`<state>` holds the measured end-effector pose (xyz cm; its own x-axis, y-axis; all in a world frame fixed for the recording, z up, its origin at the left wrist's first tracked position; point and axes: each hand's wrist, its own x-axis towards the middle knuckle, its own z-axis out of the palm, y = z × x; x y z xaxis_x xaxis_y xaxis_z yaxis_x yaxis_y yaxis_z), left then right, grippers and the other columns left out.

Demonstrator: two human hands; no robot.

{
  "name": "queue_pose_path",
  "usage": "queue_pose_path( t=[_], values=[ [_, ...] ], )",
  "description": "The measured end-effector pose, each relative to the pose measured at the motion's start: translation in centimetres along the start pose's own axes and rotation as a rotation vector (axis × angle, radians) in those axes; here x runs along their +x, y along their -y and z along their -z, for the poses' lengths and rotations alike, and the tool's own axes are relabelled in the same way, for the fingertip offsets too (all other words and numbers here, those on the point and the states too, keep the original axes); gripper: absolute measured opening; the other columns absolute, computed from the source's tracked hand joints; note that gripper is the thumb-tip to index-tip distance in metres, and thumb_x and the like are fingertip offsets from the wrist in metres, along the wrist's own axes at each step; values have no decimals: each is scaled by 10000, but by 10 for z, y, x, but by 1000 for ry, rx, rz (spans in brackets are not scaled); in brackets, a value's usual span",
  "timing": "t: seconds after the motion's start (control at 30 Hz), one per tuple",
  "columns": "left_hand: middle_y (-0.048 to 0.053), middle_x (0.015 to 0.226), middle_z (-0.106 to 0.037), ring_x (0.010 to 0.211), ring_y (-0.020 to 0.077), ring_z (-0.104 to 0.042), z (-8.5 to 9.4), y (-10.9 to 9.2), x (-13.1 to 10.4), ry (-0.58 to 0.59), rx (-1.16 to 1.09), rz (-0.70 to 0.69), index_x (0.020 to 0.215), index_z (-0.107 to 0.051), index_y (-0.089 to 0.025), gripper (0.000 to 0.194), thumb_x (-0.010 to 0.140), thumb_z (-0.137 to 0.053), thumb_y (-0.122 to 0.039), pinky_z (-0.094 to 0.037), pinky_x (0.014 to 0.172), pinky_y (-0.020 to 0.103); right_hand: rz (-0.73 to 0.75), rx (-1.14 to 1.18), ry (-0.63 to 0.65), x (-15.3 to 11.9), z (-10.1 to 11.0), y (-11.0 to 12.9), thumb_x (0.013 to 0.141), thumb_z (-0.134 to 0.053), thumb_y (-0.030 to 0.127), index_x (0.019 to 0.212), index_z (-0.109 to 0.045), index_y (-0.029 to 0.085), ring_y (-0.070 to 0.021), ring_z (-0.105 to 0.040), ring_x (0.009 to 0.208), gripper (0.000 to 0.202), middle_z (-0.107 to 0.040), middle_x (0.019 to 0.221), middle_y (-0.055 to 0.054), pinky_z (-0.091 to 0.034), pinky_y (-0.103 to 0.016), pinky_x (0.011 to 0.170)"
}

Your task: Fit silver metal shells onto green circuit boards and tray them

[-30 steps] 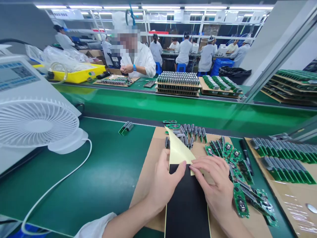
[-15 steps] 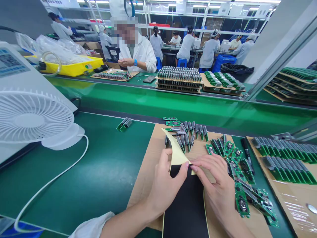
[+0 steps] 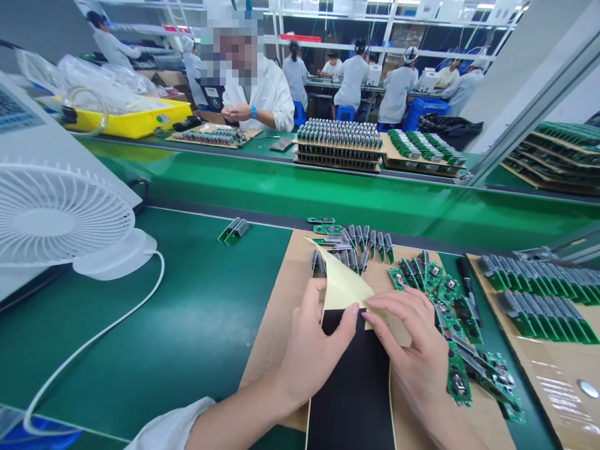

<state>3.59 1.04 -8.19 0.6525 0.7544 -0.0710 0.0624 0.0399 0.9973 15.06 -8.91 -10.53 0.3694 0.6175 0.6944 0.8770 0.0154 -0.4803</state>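
Over the brown cardboard sheet [image 3: 267,337], green tabletop [image 3: 187,312]: one long, flat black strip [image 3: 351,400], long axis near edge to far, extending nearward from both hands. Left hand [image 3: 314,350], nearer: fingers clamped on strip's far end. Right hand [image 3: 417,350]: fingers pinching curled pale-yellow paper [image 3: 344,281].

The single camera is sitting on the person's head, facing forward and down over both hands at near centre. It is looking closely at the green table [image 3: 201,300] and reaching past it to co-workers at the far side.
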Motion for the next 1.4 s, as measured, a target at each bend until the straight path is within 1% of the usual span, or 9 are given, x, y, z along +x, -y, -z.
queue_pose_path(
  t=[0.27,0.5,0.7,0.8,0.87,1.0,1.13,1.27,1.4],
  values=[
    [-5,984,-695,963,122,-662,2,2,1,77,18,-88,983,-517,-263,167,856,-612,-315,-522,837,218,5,-64,53,5,6,1,949,-582,203,934,-578,223,-181,-539,877,26,-581,920,-26,-344,-371,819],
    [-30,901,-702,851,116,-664,5,-7,5,96,-50,26,980,-525,-260,194,849,-633,-354,-515,760,212,-26,9,35,-2,5,4,941,-552,134,926,-541,216,-179,-527,897,84,-559,918,-26,-367,-355,826],
    [-13,1050,-714,1009,155,-667,14,-11,15,100,-70,33,1031,-565,-272,251,823,-670,-364,-536,840,247,-394,322,-311,3,7,-2,906,-605,206,852,-576,204,-161,-533,858,62,-548,882,-23,-409,-317,781],
    [8,1063,-720,979,197,-685,27,-15,27,-19,-79,-13,1055,-569,-270,330,779,-711,-383,-561,815,292,-548,301,-470,11,23,-17,869,-674,288,969,-638,194,-162,-551,836,142,-591,910,-39,-413,-322,765],
    [28,1041,-725,944,229,-693,37,-17,37,-148,-34,-17,1140,-549,-280,421,772,-702,-416,-570,808,342,-584,165,-429,11,37,-29,857,-685,344,1181,-612,201,-186,-574,862,362,-623,938,-51,-416,-352,789],
    [84,1145,-674,1047,299,-639,56,-15,55,-352,383,13,1416,-366,-297,699,791,-651,-427,-516,937,501,-511,-272,-111,-7,50,-44,835,-657,520,1455,-411,219,-248,-571,830,731,-654,888,-65,-393,-392,742],
    [138,1407,-450,1326,316,-426,54,-7,55,-500,669,-248,1458,-338,-248,702,817,-610,-339,-376,1111,527,-242,-658,5,-26,41,-47,939,-458,557,1464,-395,205,-271,-520,755,635,-662,811,-82,-273,-341,650],
    [43,1152,-621,1116,194,-561,33,-2,40,-279,440,-366,1151,-629,-275,291,875,-552,-326,-439,1027,373,-116,-765,35,-25,34,-46,974,-406,355,1366,-483,171,-266,-508,726,439,-680,768,-73,-256,-333,643],
    [16,887,-691,829,137,-625,10,7,25,241,-26,-16,1005,-680,-246,213,844,-609,-367,-502,794,282,-178,-661,93,-19,34,-51,903,-451,262,1328,-500,136,-226,-527,640,445,-687,733,-50,-306,-313,600]
  ],
)
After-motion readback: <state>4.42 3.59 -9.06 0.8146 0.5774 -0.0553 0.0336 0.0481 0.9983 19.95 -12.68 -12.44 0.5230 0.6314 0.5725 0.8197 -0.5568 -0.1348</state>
